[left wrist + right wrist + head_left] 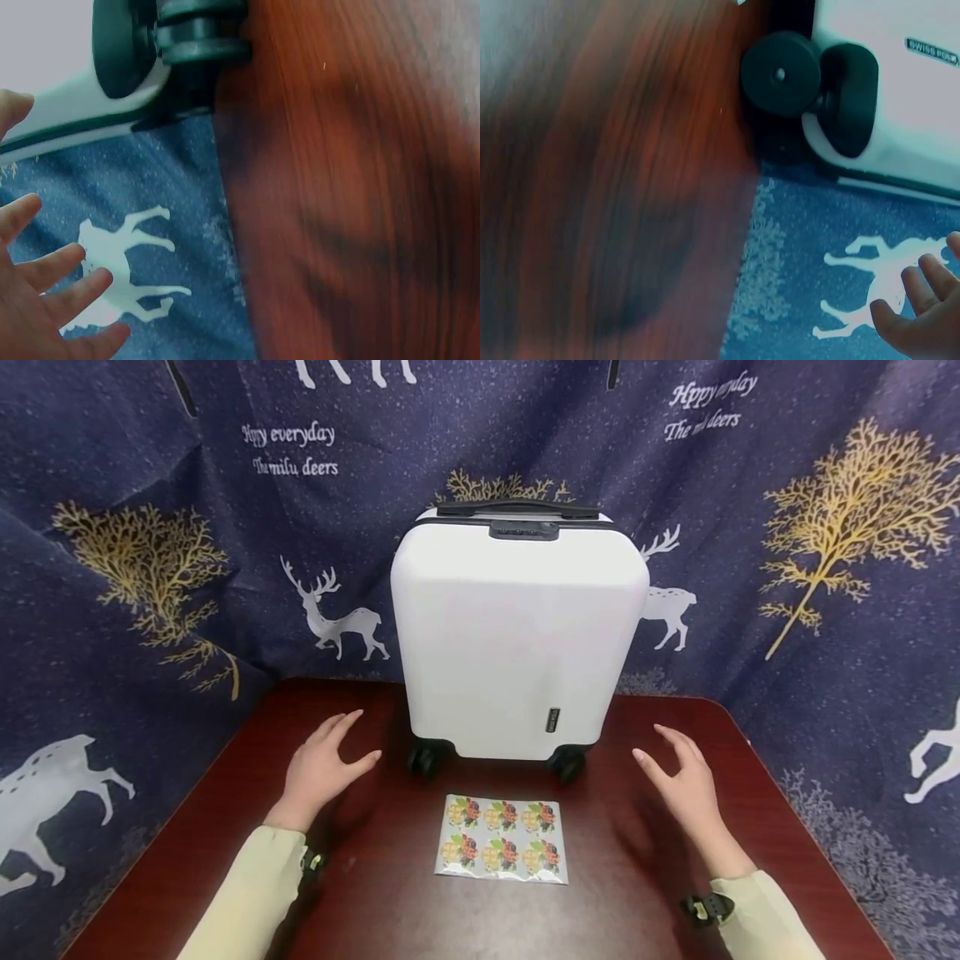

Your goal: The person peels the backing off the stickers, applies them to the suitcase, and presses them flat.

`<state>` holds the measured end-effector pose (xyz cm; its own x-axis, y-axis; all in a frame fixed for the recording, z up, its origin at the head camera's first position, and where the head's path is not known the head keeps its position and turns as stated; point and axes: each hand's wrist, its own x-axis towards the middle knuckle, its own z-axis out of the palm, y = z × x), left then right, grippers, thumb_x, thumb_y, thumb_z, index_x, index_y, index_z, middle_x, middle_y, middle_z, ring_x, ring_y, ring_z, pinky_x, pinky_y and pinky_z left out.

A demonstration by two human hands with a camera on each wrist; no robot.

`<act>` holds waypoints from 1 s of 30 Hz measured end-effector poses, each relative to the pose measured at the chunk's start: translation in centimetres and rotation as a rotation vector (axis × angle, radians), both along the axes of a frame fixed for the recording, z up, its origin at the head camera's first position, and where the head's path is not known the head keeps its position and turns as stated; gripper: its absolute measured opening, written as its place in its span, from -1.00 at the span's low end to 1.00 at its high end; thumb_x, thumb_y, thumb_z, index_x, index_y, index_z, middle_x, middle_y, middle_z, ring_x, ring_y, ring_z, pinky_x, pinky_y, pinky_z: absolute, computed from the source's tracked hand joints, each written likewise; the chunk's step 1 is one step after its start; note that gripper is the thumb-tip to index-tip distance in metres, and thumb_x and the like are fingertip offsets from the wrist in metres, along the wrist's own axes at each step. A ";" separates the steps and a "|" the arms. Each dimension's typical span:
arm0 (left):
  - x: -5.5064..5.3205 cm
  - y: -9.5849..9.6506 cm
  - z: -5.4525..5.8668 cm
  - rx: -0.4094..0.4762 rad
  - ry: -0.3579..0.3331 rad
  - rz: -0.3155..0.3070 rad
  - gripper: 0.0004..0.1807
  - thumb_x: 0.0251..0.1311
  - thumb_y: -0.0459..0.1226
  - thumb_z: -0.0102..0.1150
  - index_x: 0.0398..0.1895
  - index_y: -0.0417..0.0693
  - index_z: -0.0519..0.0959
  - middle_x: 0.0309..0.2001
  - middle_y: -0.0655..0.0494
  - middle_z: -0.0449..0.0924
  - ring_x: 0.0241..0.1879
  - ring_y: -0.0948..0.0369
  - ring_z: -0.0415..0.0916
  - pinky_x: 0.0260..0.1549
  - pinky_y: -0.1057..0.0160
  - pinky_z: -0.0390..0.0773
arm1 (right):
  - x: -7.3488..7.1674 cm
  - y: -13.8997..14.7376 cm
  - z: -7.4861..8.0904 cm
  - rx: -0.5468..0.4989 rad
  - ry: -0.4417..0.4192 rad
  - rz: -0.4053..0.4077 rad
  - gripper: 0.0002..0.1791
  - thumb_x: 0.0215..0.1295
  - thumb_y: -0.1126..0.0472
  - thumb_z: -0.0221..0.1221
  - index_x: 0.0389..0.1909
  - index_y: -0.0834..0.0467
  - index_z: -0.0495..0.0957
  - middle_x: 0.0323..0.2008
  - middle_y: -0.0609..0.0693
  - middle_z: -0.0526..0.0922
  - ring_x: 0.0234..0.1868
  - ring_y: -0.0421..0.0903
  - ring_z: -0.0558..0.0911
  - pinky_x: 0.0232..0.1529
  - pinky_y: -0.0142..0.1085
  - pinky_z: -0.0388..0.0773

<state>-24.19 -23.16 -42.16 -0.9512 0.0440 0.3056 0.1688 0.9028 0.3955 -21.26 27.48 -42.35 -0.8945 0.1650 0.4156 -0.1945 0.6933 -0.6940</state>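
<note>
A white hard-shell suitcase (517, 643) stands upright on its black wheels at the back of the table, its handle and combination lock on top. In front of it lies a flat sheet of stickers (501, 839) printed with fruit. To the left of the suitcase hovers my left hand (318, 772), fingers spread and holding nothing; the left wrist view shows a suitcase wheel (199, 30) near it. My right hand (686, 789) is raised at the right, apart from the suitcase, fingers loosely bent and holding nothing. A wheel (780, 73) and the brand plate appear in the right wrist view.
The dark red wooden table (615, 893) has rounded far corners. Behind and around it hangs a blue cloth (330, 535) printed with white deer and golden trees. Each wrist wears a dark strap, such as the right strap (718, 907).
</note>
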 end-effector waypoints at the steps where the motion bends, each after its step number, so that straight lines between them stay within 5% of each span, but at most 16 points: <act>1: 0.1 0.2 -0.1 0.022 0.000 -0.007 -0.18 0.25 0.06 0.31 0.51 -0.03 0.29 0.43 -0.34 0.35 0.32 -0.32 0.41 0.21 -0.39 0.49 | 0.1 -0.2 -0.1 -0.016 -0.007 -0.005 -0.39 0.36 0.12 0.31 0.35 0.27 0.44 0.35 0.31 0.47 0.35 0.26 0.44 0.27 0.06 0.45; 3: 0.3 0.6 -0.3 0.056 -0.003 -0.017 -0.20 0.26 0.03 0.31 0.50 -0.04 0.31 0.42 -0.34 0.37 0.33 -0.30 0.41 0.22 -0.36 0.51 | 0.2 -0.7 -0.2 -0.048 -0.022 -0.010 -0.42 0.38 0.10 0.29 0.34 0.26 0.45 0.32 0.27 0.50 0.29 0.17 0.49 0.21 -0.28 0.49; 7: 0.8 1.5 -0.7 0.127 -0.035 -0.045 -0.25 0.29 -0.03 0.31 0.49 -0.08 0.33 0.41 -0.34 0.38 0.36 -0.28 0.40 0.27 -0.32 0.50 | 0.6 -1.7 0.0 -0.110 -0.051 0.007 -0.48 0.41 0.11 0.27 0.30 0.25 0.49 0.23 0.22 0.56 0.09 -0.33 0.53 -0.03 -0.80 0.32; 10: 1.1 2.4 -0.9 0.190 -0.076 -0.076 -0.33 0.31 -0.10 0.30 0.44 -0.14 0.40 0.35 -0.32 0.46 0.32 -0.25 0.45 0.28 -0.27 0.51 | 0.9 -2.6 0.3 -0.142 -0.075 0.053 -0.52 0.43 0.13 0.25 0.28 0.24 0.50 0.18 0.23 0.59 -0.07 -0.63 0.43 -0.07 -0.82 0.35; 13: 1.2 3.3 -1.0 0.269 -0.131 -0.108 -0.44 0.33 -0.18 0.28 0.35 -0.21 0.49 0.26 -0.30 0.57 0.22 -0.20 0.56 0.23 -0.20 0.57 | 1.0 -3.3 0.7 -0.159 -0.110 0.110 -0.55 0.45 0.13 0.23 0.26 0.23 0.51 0.18 0.25 0.62 -0.12 -0.70 0.44 -0.07 -0.78 0.41; 20: 1.6 5.1 -0.7 0.424 -0.293 -0.155 -0.58 0.38 -0.28 0.19 0.24 -0.28 0.56 0.16 -0.29 0.65 0.09 -0.12 0.66 0.05 -0.03 0.72 | 0.7 -5.3 1.1 -0.165 -0.195 0.198 -0.63 0.43 0.16 0.25 0.14 0.26 0.58 0.02 0.23 0.71 -0.14 -0.57 0.52 -0.07 -0.65 0.51; 27: 2.0 6.3 -1.1 0.565 -0.457 -0.182 -0.58 0.43 -0.27 0.12 0.27 -0.29 0.55 0.19 -0.31 0.63 0.07 -0.07 0.67 -0.02 0.06 0.75 | 0.4 -7.5 1.0 -0.059 -0.286 0.255 -0.63 0.41 0.14 0.26 0.15 0.22 0.59 0.08 0.19 0.70 0.08 0.10 0.65 0.03 -0.25 0.62; 30: 2.1 6.7 -1.4 0.608 -0.517 -0.189 -0.55 0.46 -0.26 0.08 0.30 -0.32 0.51 0.22 -0.34 0.60 0.12 -0.09 0.66 0.00 0.05 0.75 | 0.2 -8.5 1.0 -0.042 -0.316 0.295 -0.61 0.39 0.16 0.28 0.15 0.24 0.59 0.10 0.21 0.69 0.06 0.15 0.67 0.01 -0.20 0.64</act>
